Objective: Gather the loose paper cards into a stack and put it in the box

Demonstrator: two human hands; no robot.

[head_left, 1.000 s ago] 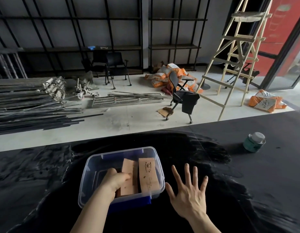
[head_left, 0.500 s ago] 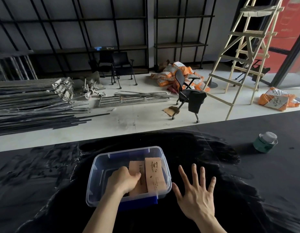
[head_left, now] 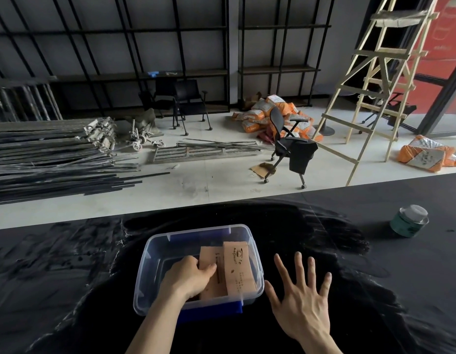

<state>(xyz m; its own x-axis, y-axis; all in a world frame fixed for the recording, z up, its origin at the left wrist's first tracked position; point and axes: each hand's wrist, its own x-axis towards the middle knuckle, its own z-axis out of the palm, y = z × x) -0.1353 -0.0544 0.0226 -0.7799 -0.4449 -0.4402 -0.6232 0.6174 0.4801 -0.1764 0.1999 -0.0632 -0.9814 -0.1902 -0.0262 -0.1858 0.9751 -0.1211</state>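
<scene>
My left hand (head_left: pixel 190 278) is down inside the box (head_left: pixel 155 241), fingers (head_left: pixel 209 270) curled around the near end of the cards (head_left: pixel 216 274), which lean against a second tan stack (head_left: pixel 238 269) on the right side. I judge the grip is there to seat the cards flat before letting go. My right hand (head_left: pixel 302 302) lies flat on the black counter (head_left: pixel 375 290) just beside the box, fingers spread wide and holding nothing, probably to steady me. The hand covers the lower edge of the cards, so I cannot tell if they touch the floor of the box. No loose cards show on the counter; a jar (head_left: pixel 409 221) stands well apart.
</scene>
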